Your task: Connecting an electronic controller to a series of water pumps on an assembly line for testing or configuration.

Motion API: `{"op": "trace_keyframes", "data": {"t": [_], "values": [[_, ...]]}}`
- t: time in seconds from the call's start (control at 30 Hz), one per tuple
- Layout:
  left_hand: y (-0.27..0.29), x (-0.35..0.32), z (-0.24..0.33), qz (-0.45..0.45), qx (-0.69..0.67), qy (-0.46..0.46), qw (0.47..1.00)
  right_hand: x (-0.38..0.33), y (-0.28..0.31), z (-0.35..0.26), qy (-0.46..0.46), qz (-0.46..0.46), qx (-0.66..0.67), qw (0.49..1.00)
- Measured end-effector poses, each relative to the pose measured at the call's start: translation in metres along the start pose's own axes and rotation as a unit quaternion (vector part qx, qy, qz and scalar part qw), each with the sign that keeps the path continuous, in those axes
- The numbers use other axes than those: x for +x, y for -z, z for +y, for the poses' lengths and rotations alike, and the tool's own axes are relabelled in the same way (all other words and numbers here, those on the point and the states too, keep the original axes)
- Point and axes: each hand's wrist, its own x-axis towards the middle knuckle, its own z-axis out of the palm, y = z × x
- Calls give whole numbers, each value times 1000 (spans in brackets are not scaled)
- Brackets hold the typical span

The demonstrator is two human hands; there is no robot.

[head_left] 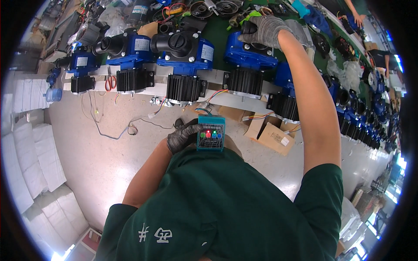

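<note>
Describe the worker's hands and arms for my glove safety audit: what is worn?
Both hands wear knit work gloves: the left glove dark grey, the right glove lighter speckled grey. Forearms are bare. Short dark green sleeves end above the elbows.
</note>
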Motion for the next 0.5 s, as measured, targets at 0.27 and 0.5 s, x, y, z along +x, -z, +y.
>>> {"op": "trace_keyframes", "data": {"t": [0.27,0.5], "values": [[3,0,0,-7,0,2,1000,1,-4,1,4,20,-16,1000],[-4,-3,3,1,4,-1,1000,0,-5,0,-3,22,-26,999]]}}
